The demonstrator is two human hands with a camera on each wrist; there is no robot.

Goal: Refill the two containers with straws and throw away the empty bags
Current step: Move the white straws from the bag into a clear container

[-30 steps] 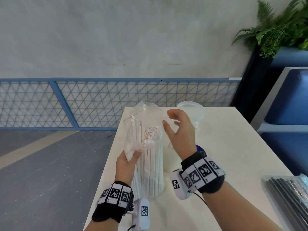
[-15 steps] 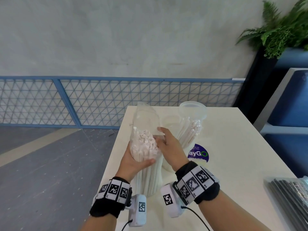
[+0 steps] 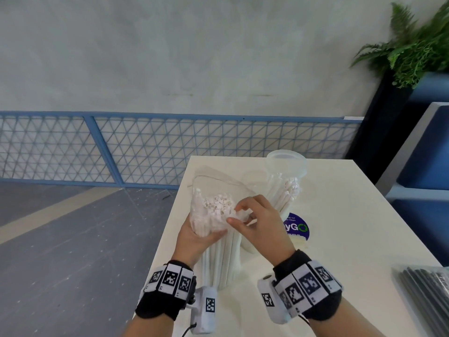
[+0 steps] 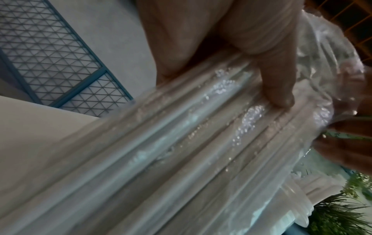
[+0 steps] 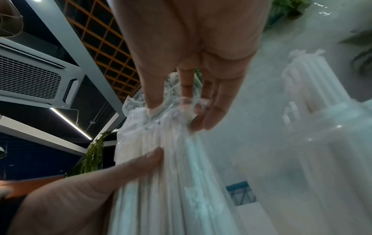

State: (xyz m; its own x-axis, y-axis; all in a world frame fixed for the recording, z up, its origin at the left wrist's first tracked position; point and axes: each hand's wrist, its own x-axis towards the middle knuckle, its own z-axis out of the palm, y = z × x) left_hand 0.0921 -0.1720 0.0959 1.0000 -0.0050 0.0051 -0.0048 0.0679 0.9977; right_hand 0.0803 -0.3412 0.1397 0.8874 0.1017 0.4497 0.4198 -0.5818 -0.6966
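Observation:
A clear plastic bag of white straws (image 3: 220, 254) stands on end on the white table (image 3: 352, 215). My left hand (image 3: 204, 235) grips it from the left just below the straw tips, thumb (image 4: 277, 89) pressed on the film. My right hand (image 3: 233, 214) pinches the loose plastic (image 5: 171, 109) at the bag's top between thumb and fingers. Behind my right hand stands a clear container (image 3: 286, 188) holding white straws (image 5: 314, 76). A second clear container (image 3: 252, 178) shows faintly beside it; I cannot make out its contents.
A bag of black straws (image 3: 427, 290) lies at the table's near right edge. A purple round sticker (image 3: 297, 226) is on the tabletop by the containers. The table's left edge drops to grey floor (image 3: 73, 239); a blue mesh fence (image 3: 145, 147) runs behind.
My right hand, open and apart a second ago, has come onto the top of the bag and now pinches its plastic. My left hand keeps its grip on the bag.

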